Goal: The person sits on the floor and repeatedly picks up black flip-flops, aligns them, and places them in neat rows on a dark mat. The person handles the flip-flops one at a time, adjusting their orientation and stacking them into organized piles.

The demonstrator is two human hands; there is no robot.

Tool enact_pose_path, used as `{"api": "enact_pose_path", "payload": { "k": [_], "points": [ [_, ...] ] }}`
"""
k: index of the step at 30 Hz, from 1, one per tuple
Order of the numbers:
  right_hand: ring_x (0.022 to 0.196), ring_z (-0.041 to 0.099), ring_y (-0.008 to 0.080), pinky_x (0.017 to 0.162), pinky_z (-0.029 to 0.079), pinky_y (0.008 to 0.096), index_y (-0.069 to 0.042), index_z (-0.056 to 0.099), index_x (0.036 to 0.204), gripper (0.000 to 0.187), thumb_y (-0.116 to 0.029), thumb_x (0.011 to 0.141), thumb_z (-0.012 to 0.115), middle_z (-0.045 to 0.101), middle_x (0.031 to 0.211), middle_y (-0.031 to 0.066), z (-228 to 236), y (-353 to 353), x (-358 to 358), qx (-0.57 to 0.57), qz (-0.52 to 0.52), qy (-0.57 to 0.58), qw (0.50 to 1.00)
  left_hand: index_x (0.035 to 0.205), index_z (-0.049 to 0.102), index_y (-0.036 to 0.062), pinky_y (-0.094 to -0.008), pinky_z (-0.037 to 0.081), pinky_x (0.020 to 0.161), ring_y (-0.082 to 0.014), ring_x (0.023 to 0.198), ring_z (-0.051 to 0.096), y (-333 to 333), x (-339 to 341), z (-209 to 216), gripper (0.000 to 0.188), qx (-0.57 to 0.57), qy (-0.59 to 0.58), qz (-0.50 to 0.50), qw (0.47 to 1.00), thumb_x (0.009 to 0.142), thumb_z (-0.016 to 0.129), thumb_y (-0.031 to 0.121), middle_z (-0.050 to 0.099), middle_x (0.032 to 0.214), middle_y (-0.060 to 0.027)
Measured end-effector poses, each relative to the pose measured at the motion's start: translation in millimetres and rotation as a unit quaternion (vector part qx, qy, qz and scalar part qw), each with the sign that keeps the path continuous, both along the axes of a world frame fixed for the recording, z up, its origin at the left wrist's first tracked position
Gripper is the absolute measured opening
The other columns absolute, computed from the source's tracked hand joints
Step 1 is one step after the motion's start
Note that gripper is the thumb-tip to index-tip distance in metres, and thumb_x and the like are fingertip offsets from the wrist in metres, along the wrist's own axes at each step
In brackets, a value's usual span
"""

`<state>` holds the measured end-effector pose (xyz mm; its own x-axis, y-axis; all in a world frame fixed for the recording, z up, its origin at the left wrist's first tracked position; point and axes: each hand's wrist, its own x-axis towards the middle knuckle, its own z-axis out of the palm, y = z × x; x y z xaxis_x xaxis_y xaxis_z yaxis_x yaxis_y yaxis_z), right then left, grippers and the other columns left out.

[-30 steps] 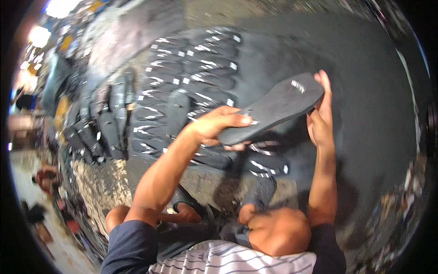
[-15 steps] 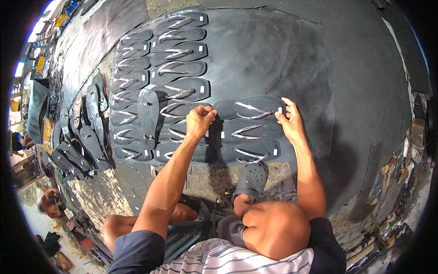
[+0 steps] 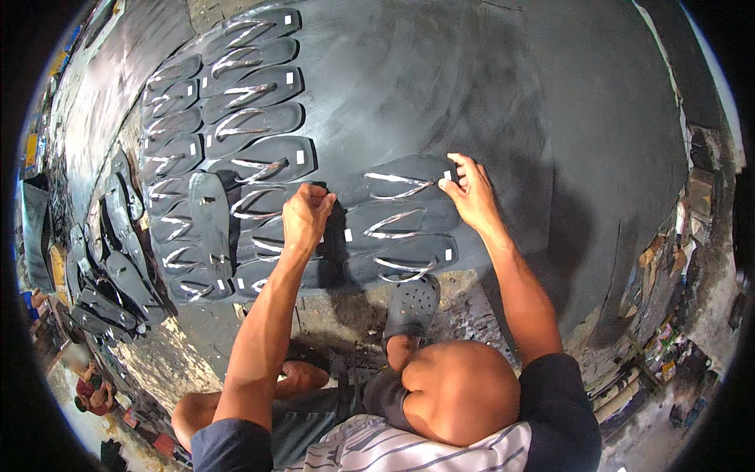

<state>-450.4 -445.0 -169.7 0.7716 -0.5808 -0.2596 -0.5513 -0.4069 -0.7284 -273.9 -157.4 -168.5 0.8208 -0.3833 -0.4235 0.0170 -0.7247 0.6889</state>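
A black flip-flop (image 3: 401,171) with shiny silvery straps lies flat, its toe pointing right. At that toe, beside a small white sticker, my right hand (image 3: 474,197) has its thumb and bent fingers around the edge. My left hand (image 3: 305,222) is closed in a pinch near the heel end. Whether anything is between its fingertips is hidden. Just nearer to me lie a second flip-flop (image 3: 397,220) and a third flip-flop (image 3: 417,256), side by side. Left of them, partly under my left hand and forearm, run columns of similar flip-flops (image 3: 255,122).
A dark sheet (image 3: 393,86) spreads under the rows. One strapless sole (image 3: 208,224) lies across the left columns. A heap of loose black soles (image 3: 122,275) sits farther left. My foot in a grey clog (image 3: 412,305) is at the near edge. Scraps (image 3: 657,346) line the right.
The whole view has swung, so the rows sit farther left in it. Both hands stay at about the same places by the flip-flop, which shows no clear shift against its neighbours.
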Motion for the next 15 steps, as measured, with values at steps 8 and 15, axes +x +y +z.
{"api": "enact_pose_path", "payload": {
  "k": [8, 15],
  "points": [
    [0.13, 0.042, 0.0403, 0.106, 0.039, 0.0536, -0.014, 0.045, 0.144, 0.081, -0.034, 0.077, 0.085, 0.045, 0.14, 0.0183, 26, 6, 13, -0.145, 0.08, 0.041, 0.985, 0.119, 0.058, 0.0087, -0.0503, 0.051, 0.083, -0.04, 0.098, 0.063, -14, -11, 13, 0.031, -0.001, -0.151, -0.118, 0.981, 0.089, 0.065, 0.011, 0.061, 0.106, -0.0194],
    [0.134, 0.043, 0.0409, 0.112, 0.033, 0.0509, -0.006, 0.041, 0.149, 0.088, -0.031, 0.077, 0.086, 0.047, 0.144, 0.0233, 13, 11, 4, -0.186, 0.1, -0.03, 0.977, 0.124, 0.063, 0.0148, -0.0533, 0.042, 0.098, -0.0375, 0.12, 0.051, -6, 34, 52, 0.042, 0.007, -0.335, -0.116, 0.935, 0.084, 0.074, 0.023, 0.058, 0.126, -0.0142]
  ]
}}
